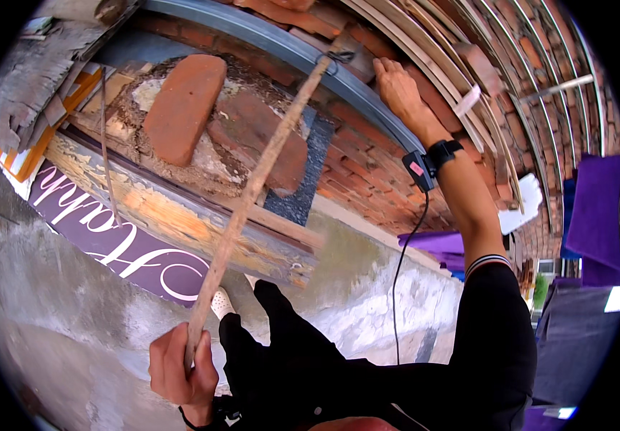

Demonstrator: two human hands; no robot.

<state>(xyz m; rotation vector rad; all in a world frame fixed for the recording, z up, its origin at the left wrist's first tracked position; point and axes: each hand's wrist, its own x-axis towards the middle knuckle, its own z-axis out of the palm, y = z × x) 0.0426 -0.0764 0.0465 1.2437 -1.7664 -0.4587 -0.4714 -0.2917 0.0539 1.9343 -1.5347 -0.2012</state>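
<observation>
Head view: left hand [179,370] clasps a stick [247,195]; right hand [400,91] is at bricks [431,92], grip unclear. Positioning seems in hand, next calling for steadiness.

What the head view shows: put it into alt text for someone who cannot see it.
A person's left hand grips the near end of a long wooden stick, which slants across loose red bricks to a grey metal rail. The right hand reaches forward beside the rail, against a brick wall.
</observation>
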